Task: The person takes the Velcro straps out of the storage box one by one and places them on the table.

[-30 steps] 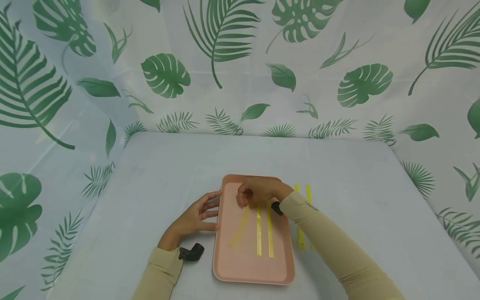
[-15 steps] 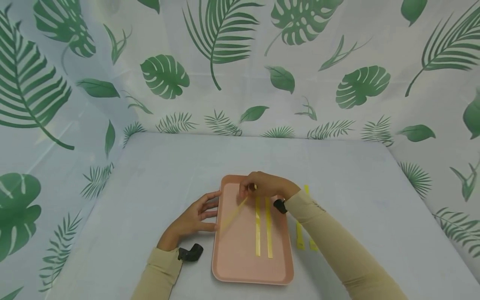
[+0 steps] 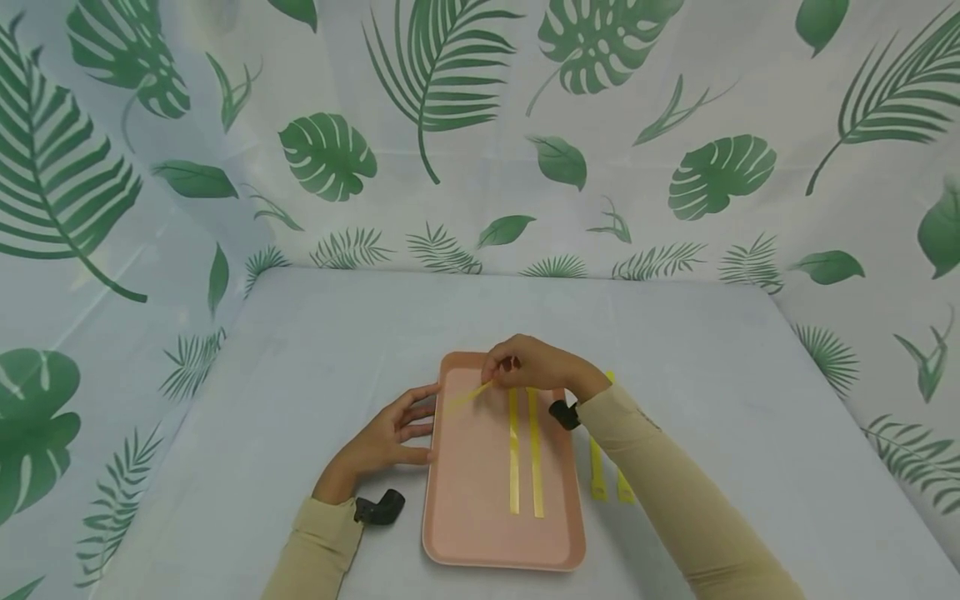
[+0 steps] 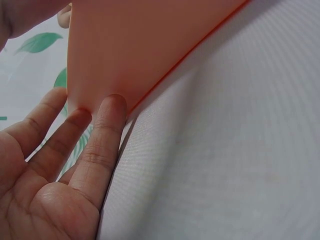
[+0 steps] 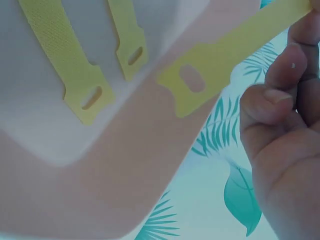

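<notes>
My right hand [image 3: 534,362], over the far part of the pink tray [image 3: 468,525], pinches a yellow hook-and-loop cable tie [image 3: 471,394]. This tie slants down to the left; its slotted head end [image 5: 220,60] shows in the right wrist view. Two more yellow ties, a left one [image 3: 514,475] and a right one [image 3: 536,475], lie side by side lengthwise in the tray, their far ends near the right hand. With fingers spread, my left hand [image 3: 382,437] touches the tray's left side; the left wrist view shows its fingertips [image 4: 112,107] against the outer wall.
To the right of the tray, two further yellow ties, a nearer one [image 3: 597,479] and an outer one [image 3: 626,490], lie on the white table [image 3: 360,325], partly hidden by the right forearm [image 3: 667,483]. A leaf-patterned cloth [image 3: 480,192] hangs behind the table.
My right hand has risen slightly away from me, lifting the pinched tie; its free end has swung up and left from the tray floor. The left hand stays put.
</notes>
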Demonstrator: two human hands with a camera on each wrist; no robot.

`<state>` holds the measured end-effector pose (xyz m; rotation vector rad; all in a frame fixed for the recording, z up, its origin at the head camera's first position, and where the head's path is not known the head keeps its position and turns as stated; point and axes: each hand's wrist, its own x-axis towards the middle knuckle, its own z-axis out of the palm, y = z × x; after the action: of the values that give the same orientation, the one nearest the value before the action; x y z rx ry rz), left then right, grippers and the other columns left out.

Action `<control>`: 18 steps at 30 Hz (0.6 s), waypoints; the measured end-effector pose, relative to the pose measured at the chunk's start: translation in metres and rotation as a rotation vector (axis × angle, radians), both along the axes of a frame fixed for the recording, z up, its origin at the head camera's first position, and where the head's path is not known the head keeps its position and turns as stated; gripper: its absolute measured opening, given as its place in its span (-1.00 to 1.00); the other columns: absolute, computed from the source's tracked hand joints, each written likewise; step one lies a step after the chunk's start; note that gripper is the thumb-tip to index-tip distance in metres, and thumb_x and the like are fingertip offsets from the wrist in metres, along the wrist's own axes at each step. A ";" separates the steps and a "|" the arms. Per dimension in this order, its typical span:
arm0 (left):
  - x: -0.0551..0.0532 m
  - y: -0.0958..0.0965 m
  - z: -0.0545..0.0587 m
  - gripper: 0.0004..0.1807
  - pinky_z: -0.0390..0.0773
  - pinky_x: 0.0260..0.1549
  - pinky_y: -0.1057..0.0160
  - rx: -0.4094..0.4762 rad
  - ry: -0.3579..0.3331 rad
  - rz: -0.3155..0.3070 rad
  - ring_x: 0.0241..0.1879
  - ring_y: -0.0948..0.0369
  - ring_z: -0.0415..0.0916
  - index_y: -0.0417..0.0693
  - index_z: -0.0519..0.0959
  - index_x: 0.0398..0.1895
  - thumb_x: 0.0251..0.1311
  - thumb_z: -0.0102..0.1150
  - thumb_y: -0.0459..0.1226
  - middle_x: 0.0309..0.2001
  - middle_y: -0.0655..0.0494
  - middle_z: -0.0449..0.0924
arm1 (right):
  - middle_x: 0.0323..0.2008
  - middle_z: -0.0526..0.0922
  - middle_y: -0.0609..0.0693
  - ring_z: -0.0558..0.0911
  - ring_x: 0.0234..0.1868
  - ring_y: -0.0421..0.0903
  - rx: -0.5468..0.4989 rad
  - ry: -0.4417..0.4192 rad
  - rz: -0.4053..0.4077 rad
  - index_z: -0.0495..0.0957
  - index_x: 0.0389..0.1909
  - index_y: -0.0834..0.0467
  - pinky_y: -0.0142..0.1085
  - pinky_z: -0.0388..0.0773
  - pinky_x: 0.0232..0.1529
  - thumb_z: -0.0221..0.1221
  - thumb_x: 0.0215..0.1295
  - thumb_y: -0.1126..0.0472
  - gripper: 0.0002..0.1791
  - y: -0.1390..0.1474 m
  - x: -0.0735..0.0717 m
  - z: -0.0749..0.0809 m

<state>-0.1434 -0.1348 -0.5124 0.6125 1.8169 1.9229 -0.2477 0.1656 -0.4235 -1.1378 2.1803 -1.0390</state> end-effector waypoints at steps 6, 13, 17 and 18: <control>-0.001 0.000 -0.001 0.07 0.59 0.32 0.24 -0.007 0.010 -0.003 0.48 -0.43 0.30 -0.38 0.07 0.69 0.21 0.51 -0.50 0.60 -0.51 0.12 | -0.25 0.75 -0.03 0.61 -0.20 -0.12 -0.054 -0.001 -0.074 0.72 -0.20 0.28 -0.28 0.54 -0.15 0.21 0.41 0.51 -0.86 0.003 0.003 0.001; 0.000 0.000 0.000 0.08 0.61 0.30 0.26 0.001 0.009 -0.002 0.47 -0.45 0.30 -0.39 0.06 0.69 0.19 0.52 -0.49 0.60 -0.53 0.13 | -0.22 0.71 -0.01 0.66 -0.18 -0.12 -0.107 -0.116 -0.148 0.67 -0.18 0.36 -0.34 0.68 -0.07 0.23 0.44 0.54 -0.91 0.006 0.007 -0.001; 0.001 0.000 0.000 0.08 0.61 0.29 0.26 0.002 0.001 -0.003 0.47 -0.44 0.32 -0.38 0.06 0.69 0.20 0.52 -0.48 0.60 -0.52 0.12 | -0.20 0.72 0.00 0.68 -0.12 -0.10 -0.106 -0.124 -0.167 0.68 -0.15 0.35 -0.28 0.70 0.05 0.26 0.46 0.51 -0.93 0.007 0.010 0.000; 0.001 0.000 0.000 0.08 0.61 0.29 0.26 0.001 0.000 -0.003 0.47 -0.44 0.32 -0.38 0.05 0.70 0.20 0.52 -0.48 0.60 -0.52 0.12 | -0.20 0.73 0.00 0.68 -0.12 -0.09 -0.108 -0.125 -0.173 0.69 -0.15 0.36 -0.26 0.70 0.05 0.26 0.46 0.51 -0.93 0.007 0.010 0.000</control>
<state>-0.1427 -0.1345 -0.5123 0.6154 1.8141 1.9216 -0.2375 0.1727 -0.4235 -0.9139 2.1753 -1.2800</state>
